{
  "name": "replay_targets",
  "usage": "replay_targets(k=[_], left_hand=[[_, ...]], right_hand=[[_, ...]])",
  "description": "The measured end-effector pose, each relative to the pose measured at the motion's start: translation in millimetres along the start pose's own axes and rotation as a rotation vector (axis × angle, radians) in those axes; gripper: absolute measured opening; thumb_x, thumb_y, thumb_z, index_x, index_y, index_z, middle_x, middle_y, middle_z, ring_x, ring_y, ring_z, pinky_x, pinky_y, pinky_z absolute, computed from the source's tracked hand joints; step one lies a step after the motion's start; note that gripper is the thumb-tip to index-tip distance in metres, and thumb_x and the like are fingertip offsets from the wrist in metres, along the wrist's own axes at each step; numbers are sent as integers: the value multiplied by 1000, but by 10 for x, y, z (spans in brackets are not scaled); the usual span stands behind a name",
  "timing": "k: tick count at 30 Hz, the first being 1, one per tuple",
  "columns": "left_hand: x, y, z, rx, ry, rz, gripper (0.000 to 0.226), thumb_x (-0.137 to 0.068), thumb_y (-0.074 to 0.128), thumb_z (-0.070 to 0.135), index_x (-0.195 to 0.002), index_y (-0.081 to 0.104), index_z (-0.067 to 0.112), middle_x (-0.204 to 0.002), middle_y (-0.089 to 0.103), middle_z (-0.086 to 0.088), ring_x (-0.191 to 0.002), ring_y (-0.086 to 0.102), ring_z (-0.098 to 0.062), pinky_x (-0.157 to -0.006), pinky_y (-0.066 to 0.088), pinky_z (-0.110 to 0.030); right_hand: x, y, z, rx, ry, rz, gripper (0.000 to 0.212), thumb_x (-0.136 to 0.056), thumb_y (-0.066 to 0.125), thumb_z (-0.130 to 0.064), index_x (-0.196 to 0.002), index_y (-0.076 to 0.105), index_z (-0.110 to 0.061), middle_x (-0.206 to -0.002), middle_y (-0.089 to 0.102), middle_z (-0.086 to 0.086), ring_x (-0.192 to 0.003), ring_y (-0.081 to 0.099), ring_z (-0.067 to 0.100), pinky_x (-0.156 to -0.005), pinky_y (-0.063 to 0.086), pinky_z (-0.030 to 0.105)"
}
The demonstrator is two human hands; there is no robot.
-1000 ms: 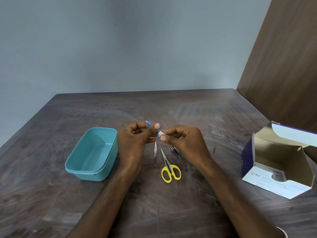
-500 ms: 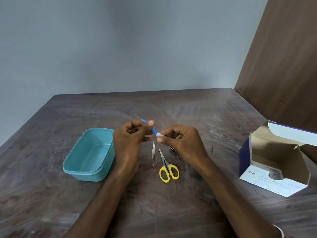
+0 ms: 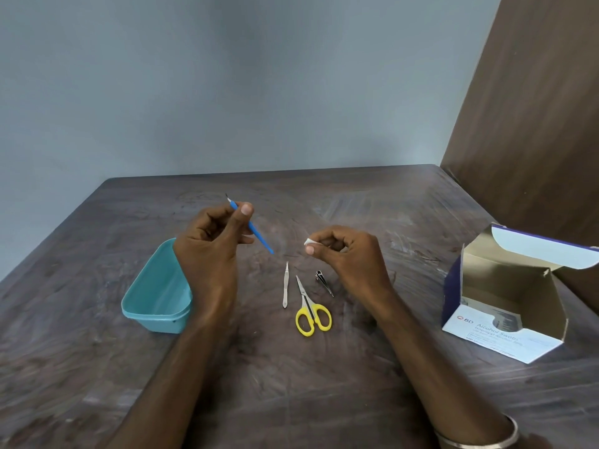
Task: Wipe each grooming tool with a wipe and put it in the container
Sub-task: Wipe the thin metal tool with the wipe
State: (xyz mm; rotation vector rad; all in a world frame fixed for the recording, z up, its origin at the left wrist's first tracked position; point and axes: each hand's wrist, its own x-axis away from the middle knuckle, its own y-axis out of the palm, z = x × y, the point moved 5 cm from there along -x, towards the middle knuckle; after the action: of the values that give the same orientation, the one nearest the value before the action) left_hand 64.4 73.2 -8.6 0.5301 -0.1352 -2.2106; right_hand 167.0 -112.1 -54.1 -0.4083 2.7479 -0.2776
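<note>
Head view: left hand (image 3: 207, 251) pinches the blue tool (image 3: 256, 233) above the table (image 3: 356, 400), its tip too thin to make out. Right hand (image 3: 343, 254) pinches a mostly hidden wipe (image 3: 308, 242). Tub (image 3: 142, 306) sits partly behind the left wrist (tweezers (image 3: 285, 285), scissors (image 3: 309, 307), half-hidden clippers (image 3: 324, 281) between the arms).

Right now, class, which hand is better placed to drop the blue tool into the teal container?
Left. The left hand already grips the blue tool beside the teal container; the right hand pinches the wipe.
</note>
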Motion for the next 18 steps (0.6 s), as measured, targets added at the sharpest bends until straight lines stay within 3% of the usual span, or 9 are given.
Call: replay_targets(k=[4,10,14,18], left_hand=[[-71,-124,44,84,-104,26,12,-88,72,21,-81,71,11,-59,65,1,-53,63,-17,-56,56,-26],[-302,-436,159,-123,-165,-50,15,-84,76,28,-82,75,14,-68,68,-5,-52,64,-18,-54,56,-25],[-436,-619,164,-391,-155,-106,13,-83,77,26,-77,75,14,-68,70,-6,-53,63,-22,-54,58,-25],[-480,-701,89,-720,-138,-185,16,-84,76,25,-79,75,10,-62,71,-8,-45,66,-16,-49,57,-26]], right_hand=[[-2,-8,-17,-125,26,-1,36,-85,76,-9,-114,71,-30,-73,72,8,-52,59,8,-53,50,24],[-21,10,59,-185,128,-34,11,-90,71,-13,-101,70,-13,-80,77,9,-52,61,24,-48,43,30],[-25,18,73,-191,148,-36,14,-91,71,-17,-97,61,-10,-83,78,6,-52,65,25,-48,44,29],[-26,24,78,-234,166,-47,16,-92,70,-18,-99,60,-7,-84,79,8,-50,64,25,-46,43,27]])
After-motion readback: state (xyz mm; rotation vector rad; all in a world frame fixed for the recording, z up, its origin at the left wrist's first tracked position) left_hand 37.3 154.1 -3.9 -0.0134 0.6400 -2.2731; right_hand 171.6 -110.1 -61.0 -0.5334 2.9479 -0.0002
